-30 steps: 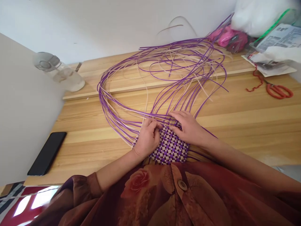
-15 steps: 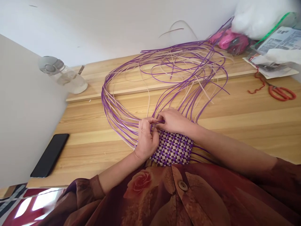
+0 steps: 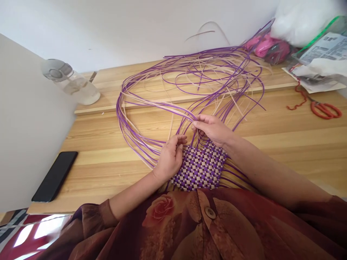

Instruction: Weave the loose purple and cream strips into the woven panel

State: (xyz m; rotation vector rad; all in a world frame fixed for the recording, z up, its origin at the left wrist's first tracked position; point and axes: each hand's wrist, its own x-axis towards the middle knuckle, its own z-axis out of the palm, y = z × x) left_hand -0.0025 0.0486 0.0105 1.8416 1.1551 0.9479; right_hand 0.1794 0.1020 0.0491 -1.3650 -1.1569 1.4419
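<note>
A woven piece (image 3: 202, 168) in a purple and beige checked pattern lies close against my body, with long loose strands running out of its edges. My right hand (image 3: 213, 128) is closed above its far edge, pinching a bundle of purple and beige strands (image 3: 173, 108) that bends away to the left. At the upper left corner of the weave, my left hand (image 3: 169, 157) has its fingers curled and its thumb against the edge; its palm side is partly hidden.
Loose strands (image 3: 120, 104) loop across the wooden table (image 3: 271, 144) to the wall. A black phone (image 3: 55, 177) and clear bottle (image 3: 81, 88) stand left. Orange-handled scissors (image 3: 325, 109), red yarn (image 3: 299, 95) and pink material in plastic (image 3: 271, 48) lie right.
My right hand has moved away from my left, up and to the right, drawing a bundle of strands with it. More of the weave's far edge shows. My left hand stays nearly in place.
</note>
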